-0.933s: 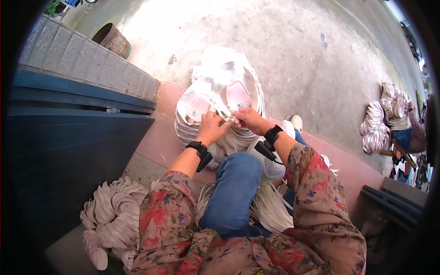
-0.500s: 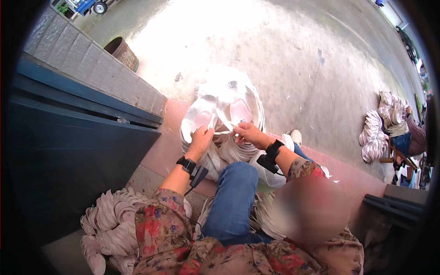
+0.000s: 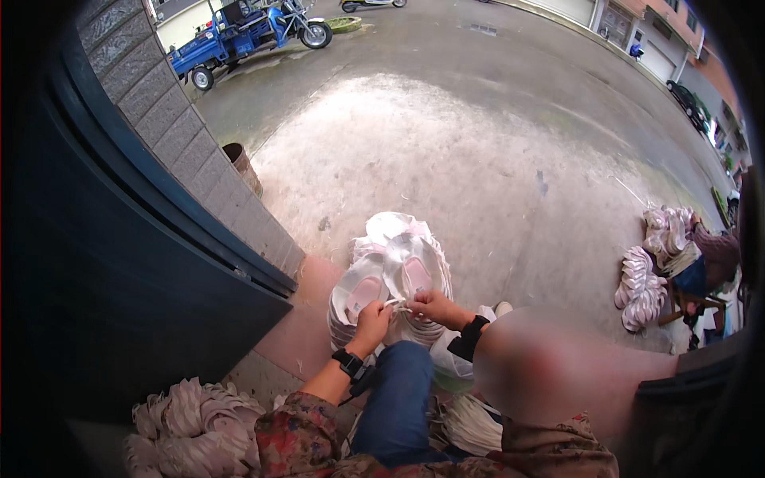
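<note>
In front of my knee stand stacks of white shoe uppers (image 3: 398,231), with pink oval pieces (image 3: 364,295) showing inside the top ones. Over their near edge, my left hand (image 3: 372,325) pinches a white shoelace (image 3: 396,303). From the right, my right hand (image 3: 433,308) pinches the same lace close by, fingers closed. The lace is bunched in the small gap between my fingertips; whether it is knotted cannot be made out. Both wrists wear black straps with small devices.
A heap of pale shoe uppers (image 3: 195,426) lies at my lower left, and a bundle of white laces (image 3: 470,422) beside my knee. A dark blue door (image 3: 159,303) stands left. Another person sits far right beside stacked uppers (image 3: 639,291). A blue cargo tricycle (image 3: 247,40) is parked outside.
My hands have come closer together, and the lace loops that were spread between them are now bunched tighter. The view has tilted up, showing more of the street.
</note>
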Demonstrator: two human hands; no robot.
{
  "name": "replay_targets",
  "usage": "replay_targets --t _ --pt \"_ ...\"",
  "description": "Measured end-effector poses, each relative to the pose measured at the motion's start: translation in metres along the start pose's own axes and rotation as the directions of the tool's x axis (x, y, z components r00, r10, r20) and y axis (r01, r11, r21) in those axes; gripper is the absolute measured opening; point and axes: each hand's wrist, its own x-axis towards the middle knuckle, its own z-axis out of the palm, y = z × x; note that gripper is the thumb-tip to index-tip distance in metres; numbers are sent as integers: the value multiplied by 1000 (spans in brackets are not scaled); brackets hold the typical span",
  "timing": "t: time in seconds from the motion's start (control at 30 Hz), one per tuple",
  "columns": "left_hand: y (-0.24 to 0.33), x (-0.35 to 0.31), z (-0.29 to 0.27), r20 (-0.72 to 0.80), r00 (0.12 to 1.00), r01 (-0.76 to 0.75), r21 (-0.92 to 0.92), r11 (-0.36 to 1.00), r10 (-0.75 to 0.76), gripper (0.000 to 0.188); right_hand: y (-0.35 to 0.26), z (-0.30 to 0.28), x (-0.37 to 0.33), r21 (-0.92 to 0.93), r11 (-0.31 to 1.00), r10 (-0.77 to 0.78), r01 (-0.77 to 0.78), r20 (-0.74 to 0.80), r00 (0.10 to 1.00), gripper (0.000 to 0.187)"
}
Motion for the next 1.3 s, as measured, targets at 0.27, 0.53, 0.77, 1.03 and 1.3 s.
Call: replay_targets --t 0.27,0.53,0.77,1.03,1.3 --pt "-19 34 10 136 983 149 -232 961 -119 24 46 -12 21 375 856 423 -356 -114 899 23" --pt "-5 26 19 329 928 244 -182 952 -175 27 69 6 53 646 647 614 -405 -126 779 16" --pt "-1 20 2 215 892 453 -420 786 -399 28 72 8 57 898 305 612 -316 70 788 14" --pt "5 28 9 26 913 335 -622 708 -408 26 69 8 50 942 194 626 -272 95 774 15" --pt "7 24 12 127 947 320 -421 849 -294 32 62 9 41 897 218 512 -384 230 828 19"
